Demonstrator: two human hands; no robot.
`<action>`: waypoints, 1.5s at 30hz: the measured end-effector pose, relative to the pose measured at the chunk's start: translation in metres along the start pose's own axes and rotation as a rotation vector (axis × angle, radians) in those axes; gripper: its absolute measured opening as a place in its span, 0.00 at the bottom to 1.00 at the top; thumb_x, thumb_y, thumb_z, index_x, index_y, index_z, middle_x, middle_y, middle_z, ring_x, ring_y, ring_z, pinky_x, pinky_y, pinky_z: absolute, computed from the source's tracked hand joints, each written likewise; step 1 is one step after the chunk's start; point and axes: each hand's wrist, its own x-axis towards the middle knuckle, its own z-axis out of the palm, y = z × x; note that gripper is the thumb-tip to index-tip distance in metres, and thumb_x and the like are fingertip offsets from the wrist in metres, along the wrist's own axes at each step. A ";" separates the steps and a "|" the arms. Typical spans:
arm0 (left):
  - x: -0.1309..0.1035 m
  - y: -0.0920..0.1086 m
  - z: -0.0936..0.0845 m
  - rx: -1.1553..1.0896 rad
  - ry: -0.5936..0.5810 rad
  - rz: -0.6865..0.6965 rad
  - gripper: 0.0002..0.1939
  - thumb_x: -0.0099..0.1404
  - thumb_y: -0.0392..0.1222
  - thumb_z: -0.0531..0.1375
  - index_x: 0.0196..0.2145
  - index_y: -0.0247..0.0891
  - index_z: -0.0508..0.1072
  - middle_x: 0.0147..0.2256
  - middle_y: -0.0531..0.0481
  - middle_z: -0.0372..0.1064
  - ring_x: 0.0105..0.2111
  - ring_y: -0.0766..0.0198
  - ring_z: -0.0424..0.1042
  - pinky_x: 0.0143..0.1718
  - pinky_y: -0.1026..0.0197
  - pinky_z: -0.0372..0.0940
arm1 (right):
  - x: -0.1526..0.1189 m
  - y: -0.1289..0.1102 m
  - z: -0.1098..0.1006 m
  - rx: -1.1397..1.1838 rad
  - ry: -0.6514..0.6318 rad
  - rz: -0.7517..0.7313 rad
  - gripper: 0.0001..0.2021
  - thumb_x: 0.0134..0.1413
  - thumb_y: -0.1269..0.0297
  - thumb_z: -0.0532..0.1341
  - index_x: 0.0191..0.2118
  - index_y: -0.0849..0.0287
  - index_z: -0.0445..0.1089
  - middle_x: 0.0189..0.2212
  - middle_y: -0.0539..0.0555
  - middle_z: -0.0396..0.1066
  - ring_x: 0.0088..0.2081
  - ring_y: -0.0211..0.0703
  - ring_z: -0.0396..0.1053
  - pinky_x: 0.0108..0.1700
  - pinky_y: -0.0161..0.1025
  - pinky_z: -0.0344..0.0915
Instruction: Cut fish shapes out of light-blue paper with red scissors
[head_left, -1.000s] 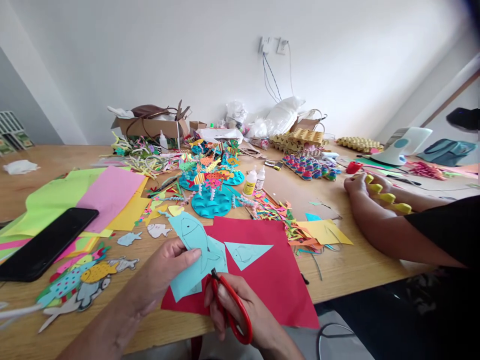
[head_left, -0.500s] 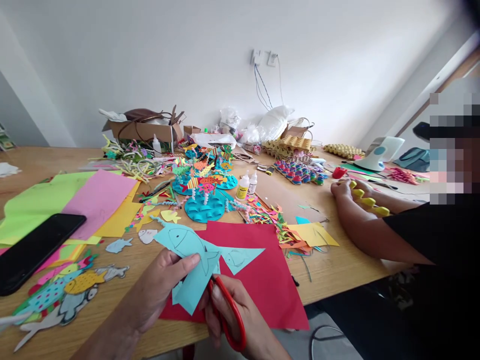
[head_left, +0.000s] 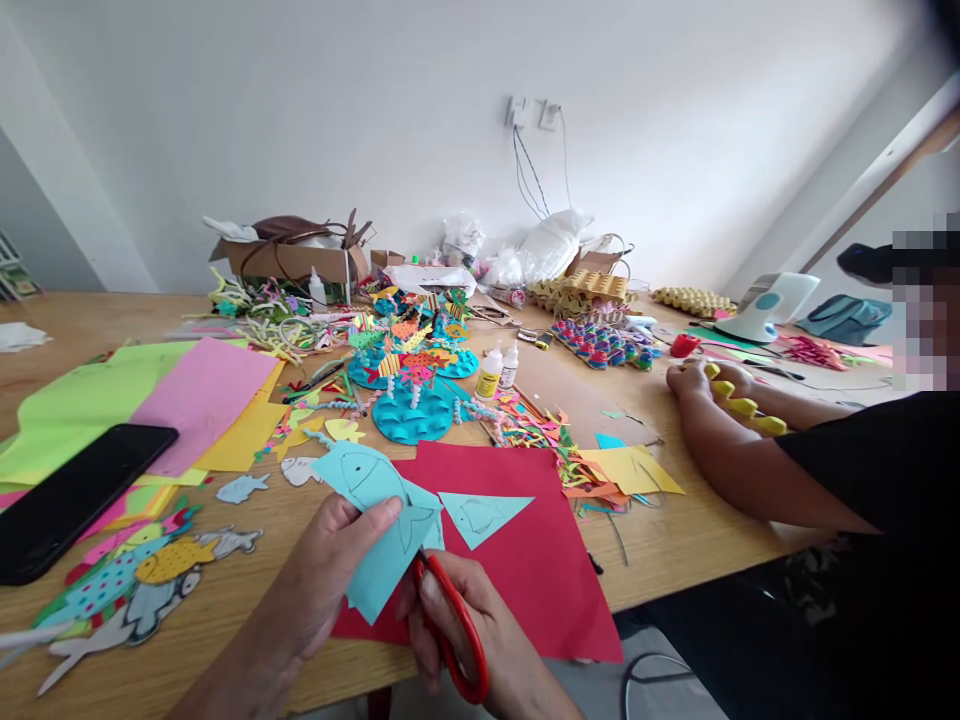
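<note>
My left hand pinches a light blue sheet of paper that carries a fish drawn in dark outline. My right hand is wrapped round red-handled scissors, whose blades are mostly hidden at the paper's lower right edge. Below both hands lies red paper. A separate blue triangle with a smaller fish drawing rests on it. Left of my left hand are several cut-out fish, among them a yellow fish and a small blue fish.
A black phone lies on coloured sheets at left. Farther back stand a blue egg-carton base with paper fish and glue bottles. Paper scraps lie right of the red paper. At right, a co-worker's hands hold a yellow egg-carton strip.
The view has shifted slightly. My hands keep their holds on the blue paper and scissors, with the scissors still at the paper's edge. The blue triangle now shows a gap from the held sheet.
</note>
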 end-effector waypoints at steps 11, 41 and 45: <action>-0.001 -0.007 0.003 0.004 0.067 -0.018 0.16 0.48 0.48 0.67 0.17 0.37 0.67 0.15 0.57 0.64 0.16 0.71 0.59 0.18 0.69 0.59 | -0.001 0.002 0.000 -0.055 0.037 -0.021 0.26 0.57 0.39 0.52 0.26 0.60 0.60 0.13 0.46 0.58 0.14 0.30 0.54 0.17 0.28 0.48; -0.005 -0.008 0.002 -0.035 0.035 -0.035 0.14 0.49 0.46 0.67 0.18 0.37 0.68 0.16 0.58 0.64 0.17 0.69 0.60 0.21 0.67 0.60 | -0.003 0.002 0.005 -0.214 0.098 0.012 0.27 0.55 0.37 0.50 0.23 0.58 0.56 0.11 0.44 0.55 0.13 0.30 0.53 0.15 0.28 0.47; -0.005 -0.011 0.001 -0.004 0.003 -0.045 0.15 0.50 0.48 0.67 0.19 0.37 0.66 0.17 0.58 0.64 0.18 0.70 0.59 0.20 0.68 0.59 | -0.003 -0.006 0.005 -0.240 0.088 0.002 0.27 0.56 0.36 0.49 0.24 0.58 0.56 0.12 0.45 0.55 0.15 0.32 0.55 0.18 0.29 0.51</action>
